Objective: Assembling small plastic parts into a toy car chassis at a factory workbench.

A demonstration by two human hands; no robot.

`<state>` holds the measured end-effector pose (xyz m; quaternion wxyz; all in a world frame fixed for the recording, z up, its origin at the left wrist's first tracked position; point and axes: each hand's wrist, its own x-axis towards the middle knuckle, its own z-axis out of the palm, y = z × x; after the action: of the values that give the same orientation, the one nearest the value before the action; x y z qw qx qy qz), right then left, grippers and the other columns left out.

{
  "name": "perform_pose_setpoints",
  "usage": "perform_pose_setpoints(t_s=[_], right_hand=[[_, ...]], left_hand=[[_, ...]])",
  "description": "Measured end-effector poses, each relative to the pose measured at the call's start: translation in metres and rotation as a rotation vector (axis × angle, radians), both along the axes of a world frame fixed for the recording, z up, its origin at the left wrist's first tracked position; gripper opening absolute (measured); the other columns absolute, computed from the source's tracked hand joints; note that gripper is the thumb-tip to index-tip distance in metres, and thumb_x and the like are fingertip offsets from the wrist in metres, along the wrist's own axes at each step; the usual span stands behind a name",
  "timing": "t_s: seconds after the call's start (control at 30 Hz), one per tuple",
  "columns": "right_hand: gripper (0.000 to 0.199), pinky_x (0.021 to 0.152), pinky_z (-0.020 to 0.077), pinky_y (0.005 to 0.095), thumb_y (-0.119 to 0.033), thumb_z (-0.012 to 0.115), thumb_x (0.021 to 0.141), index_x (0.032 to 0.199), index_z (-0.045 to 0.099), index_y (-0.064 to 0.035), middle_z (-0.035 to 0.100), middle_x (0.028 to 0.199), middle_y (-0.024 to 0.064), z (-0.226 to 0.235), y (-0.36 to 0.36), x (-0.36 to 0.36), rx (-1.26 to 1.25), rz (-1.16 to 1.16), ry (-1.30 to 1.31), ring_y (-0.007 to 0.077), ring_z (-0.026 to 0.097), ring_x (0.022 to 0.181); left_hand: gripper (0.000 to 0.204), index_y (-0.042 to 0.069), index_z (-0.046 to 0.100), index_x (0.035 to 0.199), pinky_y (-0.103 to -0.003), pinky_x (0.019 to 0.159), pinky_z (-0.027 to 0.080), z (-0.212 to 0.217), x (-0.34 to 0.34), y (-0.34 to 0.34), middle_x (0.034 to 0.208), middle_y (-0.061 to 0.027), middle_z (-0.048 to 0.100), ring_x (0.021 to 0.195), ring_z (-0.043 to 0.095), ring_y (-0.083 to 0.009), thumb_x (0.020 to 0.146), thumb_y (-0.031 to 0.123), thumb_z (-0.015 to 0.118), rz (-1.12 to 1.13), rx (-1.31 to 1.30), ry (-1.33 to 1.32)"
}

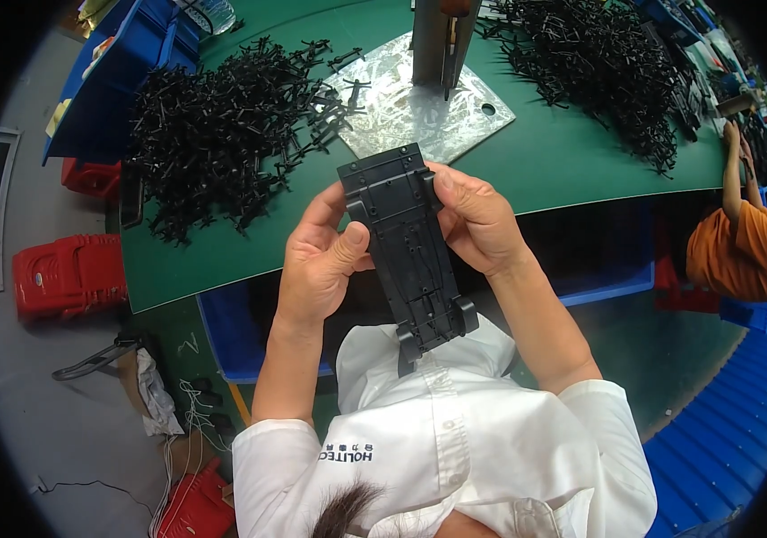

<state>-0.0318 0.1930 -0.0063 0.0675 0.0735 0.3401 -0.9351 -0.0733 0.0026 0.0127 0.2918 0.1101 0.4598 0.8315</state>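
Note:
A flat black plastic chassis plate [410, 251], long and rectangular with small lugs at its near end, is held up between both hands above the front edge of the green table [222, 260]. My left hand [320, 260] grips its left side, thumb pressed on the top face. My right hand [477, 220] holds its right edge near the far end. The plate's ribbed face points up at the camera.
Two heaps of small black plastic parts lie on the table, one at the left [213, 134] and one at the far right [598, 72]. A shiny metal base plate [419, 112] with an upright post stands between them. Blue bins [123, 72] and red stools [69, 273] are at the left. Another person in orange [742, 247] works at the right.

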Motion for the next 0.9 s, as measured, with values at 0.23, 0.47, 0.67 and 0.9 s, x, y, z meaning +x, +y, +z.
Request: perform_pose_setpoints(t_s=[0.23,0.47,0.67,0.9], right_hand=[[0.044,0.066,0.0482,0.0183,-0.027,0.05,0.095,0.127,0.047,0.003,0.063,0.098,0.005,-0.002,0.001,-0.005,0.073,0.049,0.02,0.0067,0.057,0.078],[0.052,0.092,0.0448,0.0304,-0.034,0.035,0.1,0.132,0.037,0.0074,0.052,0.121,0.0159,-0.019,0.007,0.022,0.015,0.073,0.12,0.0192,0.055,0.107],[0.078,0.101,0.039,0.038,-0.054,0.041,0.091,0.138,0.026,0.0062,0.048,0.128,0.0195,-0.016,0.0,0.052,-0.193,-0.002,0.131,0.0253,0.049,0.118],[0.046,0.089,0.0485,0.0329,-0.019,0.052,0.092,0.129,0.041,0.0064,0.056,0.112,0.0145,-0.016,0.018,0.062,0.055,-0.191,0.069,0.02,0.059,0.102]], left_hand=[[0.045,0.001,0.042,0.13,-0.036,0.074,0.058,0.0,-0.004,-0.005,0.118,-0.0133,0.055,0.097,0.062,-0.0212,0.089,0.009,0.059,0.028,0.035,-0.083],[0.035,0.003,0.042,0.121,-0.038,0.08,0.055,0.004,-0.001,-0.018,0.115,-0.0146,0.057,0.098,0.061,-0.0244,0.089,0.009,0.052,0.296,0.076,-0.118],[0.034,0.003,0.04,0.122,-0.036,0.081,0.055,-0.008,0.032,-0.005,0.115,-0.0135,0.056,0.102,0.06,-0.024,0.09,0.007,0.05,0.383,0.133,-0.11],[0.037,0.004,0.039,0.123,-0.038,0.087,0.052,-0.013,0.046,0.001,0.117,-0.013,0.054,0.106,0.058,-0.0242,0.089,0.005,0.053,0.313,0.118,-0.144]])
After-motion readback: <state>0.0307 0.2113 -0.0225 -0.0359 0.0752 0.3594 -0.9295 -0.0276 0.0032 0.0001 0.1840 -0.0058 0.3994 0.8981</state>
